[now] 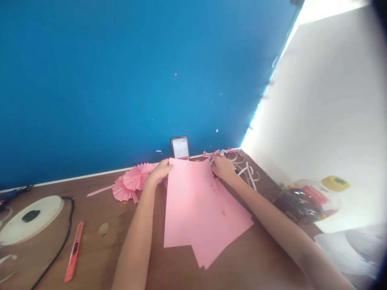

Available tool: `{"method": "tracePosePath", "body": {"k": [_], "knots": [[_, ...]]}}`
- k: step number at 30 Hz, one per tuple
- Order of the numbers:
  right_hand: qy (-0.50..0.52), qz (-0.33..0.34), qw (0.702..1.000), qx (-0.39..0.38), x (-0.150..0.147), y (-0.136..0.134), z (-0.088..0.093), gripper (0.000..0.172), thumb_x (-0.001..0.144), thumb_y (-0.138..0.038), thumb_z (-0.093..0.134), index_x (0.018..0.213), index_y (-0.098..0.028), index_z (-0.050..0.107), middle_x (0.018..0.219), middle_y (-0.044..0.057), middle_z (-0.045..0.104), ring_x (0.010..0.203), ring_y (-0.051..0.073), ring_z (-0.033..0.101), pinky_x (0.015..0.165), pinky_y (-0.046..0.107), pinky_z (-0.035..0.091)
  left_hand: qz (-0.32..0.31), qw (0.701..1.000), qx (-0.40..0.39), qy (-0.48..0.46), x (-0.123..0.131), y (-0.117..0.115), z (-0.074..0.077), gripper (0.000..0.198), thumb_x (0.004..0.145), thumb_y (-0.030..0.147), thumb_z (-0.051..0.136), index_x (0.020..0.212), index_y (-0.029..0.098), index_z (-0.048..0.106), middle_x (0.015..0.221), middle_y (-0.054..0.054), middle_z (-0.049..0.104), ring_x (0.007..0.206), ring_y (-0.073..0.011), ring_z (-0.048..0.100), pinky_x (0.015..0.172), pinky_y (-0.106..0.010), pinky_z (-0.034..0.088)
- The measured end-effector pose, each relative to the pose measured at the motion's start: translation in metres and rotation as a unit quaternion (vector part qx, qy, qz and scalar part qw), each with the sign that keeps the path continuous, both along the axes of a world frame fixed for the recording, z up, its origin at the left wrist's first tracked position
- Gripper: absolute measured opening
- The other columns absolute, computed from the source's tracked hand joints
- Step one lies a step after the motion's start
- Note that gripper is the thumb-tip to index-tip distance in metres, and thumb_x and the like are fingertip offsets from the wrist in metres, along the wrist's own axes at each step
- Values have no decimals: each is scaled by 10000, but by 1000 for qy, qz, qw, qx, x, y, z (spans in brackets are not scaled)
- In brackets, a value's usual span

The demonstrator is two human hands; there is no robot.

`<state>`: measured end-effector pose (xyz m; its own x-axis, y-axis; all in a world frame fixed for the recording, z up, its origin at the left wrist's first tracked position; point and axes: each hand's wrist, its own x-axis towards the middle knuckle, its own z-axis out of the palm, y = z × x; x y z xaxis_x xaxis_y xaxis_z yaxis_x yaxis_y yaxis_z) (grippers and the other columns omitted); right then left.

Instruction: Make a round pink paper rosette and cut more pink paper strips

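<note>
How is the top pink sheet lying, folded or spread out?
Spread out. The top pink sheet lies flat over other sheets; the left hand and right hand are at its far corners.

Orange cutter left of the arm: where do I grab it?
Pinch the cutter across its narrow width at mid-body, by the black slider, coming down from above. It lies flat on the table, long and slim, with free space either side. Blade end unclear.

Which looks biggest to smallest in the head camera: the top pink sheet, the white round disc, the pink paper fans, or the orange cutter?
1. top pink sheet
2. white round disc
3. pink paper fans and orange cutter: too alike to rank; the cutter lies nearer the camera.
</note>
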<state>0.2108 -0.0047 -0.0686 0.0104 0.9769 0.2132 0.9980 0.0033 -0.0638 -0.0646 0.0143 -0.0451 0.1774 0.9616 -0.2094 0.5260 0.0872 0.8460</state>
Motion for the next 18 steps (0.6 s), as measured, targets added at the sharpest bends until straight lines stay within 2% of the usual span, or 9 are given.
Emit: {"method": "tracePosePath", "body": {"k": [4, 10, 15, 18], "knots": [[29, 5, 1000, 0, -5, -4, 4, 349, 895, -230, 388, 1217, -226, 523, 1056, 105, 642, 894, 248, 631, 704, 313, 437, 14, 1000, -19, 4, -2, -2, 1, 367, 734, 325, 531, 1070, 185, 577, 702, -22, 606, 437, -113, 468, 392, -196, 290], [82, 4, 997, -9, -9, -7, 7, 374, 898, -326, 400, 1248, -226, 486, 1041, 110, 656, 886, 273, 643, 695, 333, 450, -32, 997, -2, -66, -8, -5, 8, 361, 730, 264, 541, 1082, 194, 573, 884, -59, 663, 637, -146, 601, 466, -193, 395], [179, 14, 983, -37, -9, -3, 9, 478, 857, -365, 451, 1303, -198, 410, 1024, 112, 669, 944, 282, 633, 741, 345, 454, -19, 991, 10, -132, -15, -3, 7, 388, 743, 273, 560, 1127, 214, 560, 942, -61, 672, 715, -152, 632, 585, -233, 488], [233, 13, 972, -30, -8, 0, 8, 641, 799, -334, 521, 1379, -167, 307, 1052, 124, 666, 971, 279, 624, 782, 350, 452, -14, 986, 16, -168, -17, -2, 6, 420, 738, 261, 576, 1155, 220, 547, 929, -58, 675, 721, -153, 638, 597, -240, 497]]}}
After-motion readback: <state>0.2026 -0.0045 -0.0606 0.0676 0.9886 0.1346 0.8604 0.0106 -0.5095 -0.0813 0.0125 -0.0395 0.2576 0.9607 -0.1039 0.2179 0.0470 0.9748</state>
